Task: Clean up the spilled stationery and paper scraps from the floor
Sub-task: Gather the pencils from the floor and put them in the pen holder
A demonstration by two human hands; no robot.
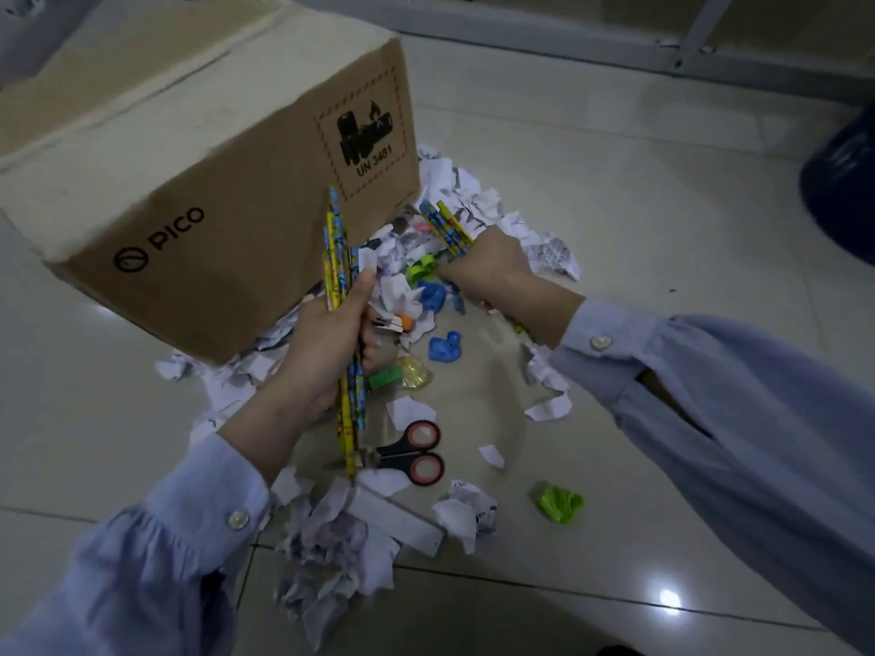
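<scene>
Fingers of the left hand [326,343] clench around the middle of a bundle of yellow-and-blue pencils [342,295], held nearly upright in front of the tipped cardboard box [213,182]. The right hand [487,262] closes on a second, smaller clutch of pencils [447,227] low over the heap of crumpled paper scraps [426,258]. Both wrists emerge from pale blue buttoned sleeves, the forearms angling in from the near corners of the view.

The pencils look light, stiff and smooth, liable to slide lengthwise out of a loose fist, so a firm mid-shaft hold suits them. The paper is soft and weightless, best gathered by the handful. Still on the tiled floor [663,229]: black scissors [416,452], blue [444,348] and green [561,503] clips or sharpeners, a white ruler [402,518], more paper.
</scene>
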